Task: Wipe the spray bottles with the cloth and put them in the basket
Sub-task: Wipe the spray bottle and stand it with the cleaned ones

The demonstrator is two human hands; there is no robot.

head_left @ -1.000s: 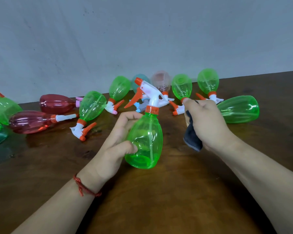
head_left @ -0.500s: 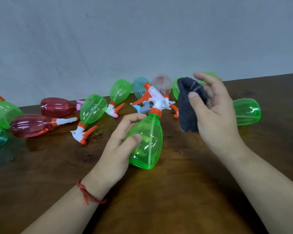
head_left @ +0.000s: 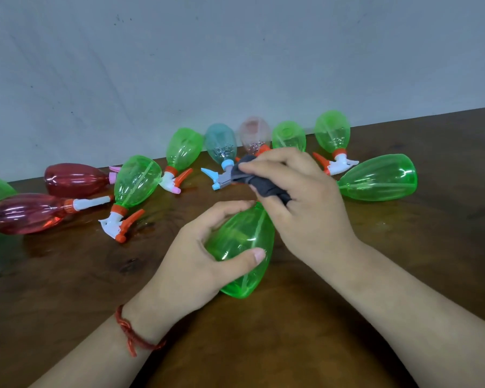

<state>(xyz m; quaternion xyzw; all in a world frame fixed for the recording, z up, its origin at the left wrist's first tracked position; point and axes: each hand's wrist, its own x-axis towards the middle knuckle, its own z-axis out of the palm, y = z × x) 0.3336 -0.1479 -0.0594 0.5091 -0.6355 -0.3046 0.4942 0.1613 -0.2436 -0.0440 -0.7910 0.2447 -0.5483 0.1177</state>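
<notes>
The big brown wooden table (head_left: 403, 275) is shiny and smooth under my arms. At its far edge, by the plain grey wall (head_left: 235, 51), lots of other see-through plastic spray bottles (head_left: 137, 180) lie on their sides. Most are green, with two dark red bottles (head_left: 28, 212) on the left and one pale blue bottle (head_left: 221, 144) at the back. I cannot see the basket.

The green see-through plastic spray bottle (head_left: 241, 247) that I am cleaning is right in front of me, in the middle. Its fat round bottom points back at me and its thin top points away. My left hand (head_left: 191, 261) is curled round the fat part, thumb on top. My right hand (head_left: 305, 208) is at the far end, so it is nearer the top. It pinches the soft dark grey cloth (head_left: 263, 186), all bunched over the sprayer, which is hidden.

I think the wipe must come down the bottle, toward me. The plastic looks hard and slippery, with thin raised lines.

A red string bracelet (head_left: 129, 331) sits on my left wrist.
</notes>
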